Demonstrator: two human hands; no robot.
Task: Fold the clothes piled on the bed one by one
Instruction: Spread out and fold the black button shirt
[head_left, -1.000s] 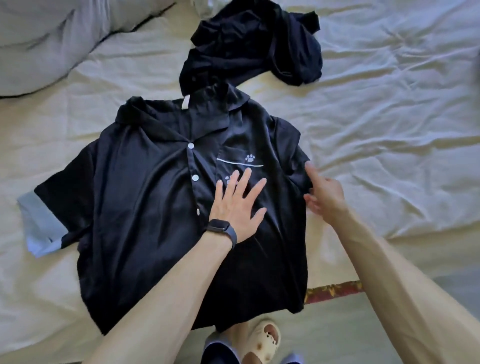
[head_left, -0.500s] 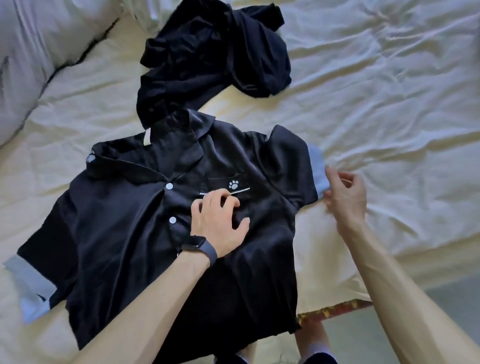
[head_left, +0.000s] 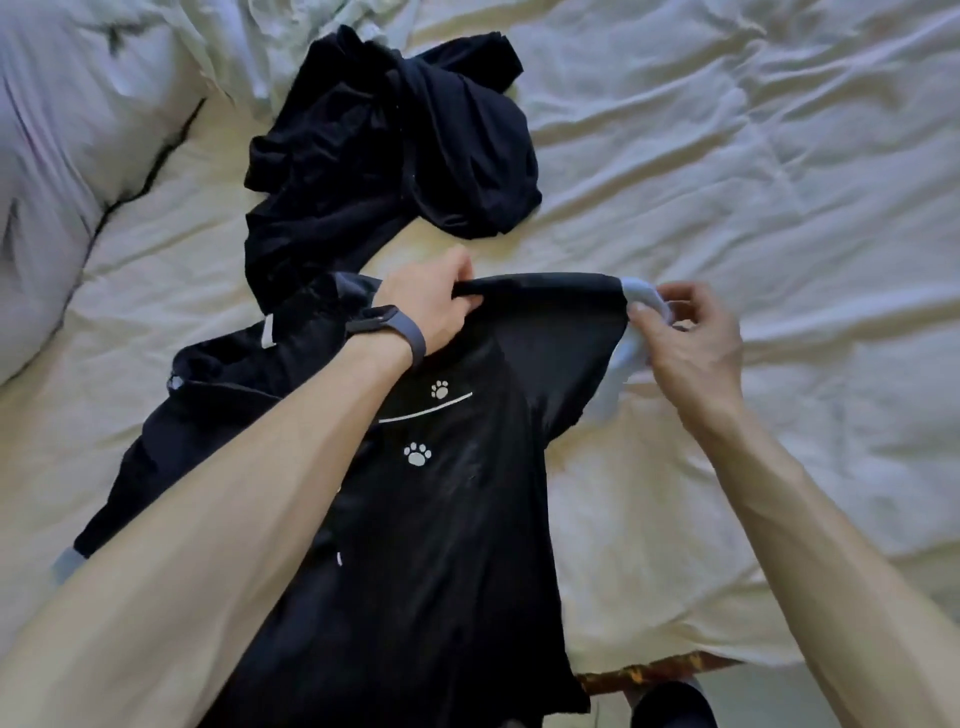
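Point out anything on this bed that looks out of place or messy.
Only the black garment beyond the pajama shirt: it lies crumpled in a heap, its near end against the shirt. The left hand and right hand hold the shirt's sleeve stretched between them. Nothing looks damaged.

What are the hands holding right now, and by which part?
Both hold the black shirt: the left hand grips the shoulder end of its sleeve, and the right hand pinches that sleeve's light blue cuff.
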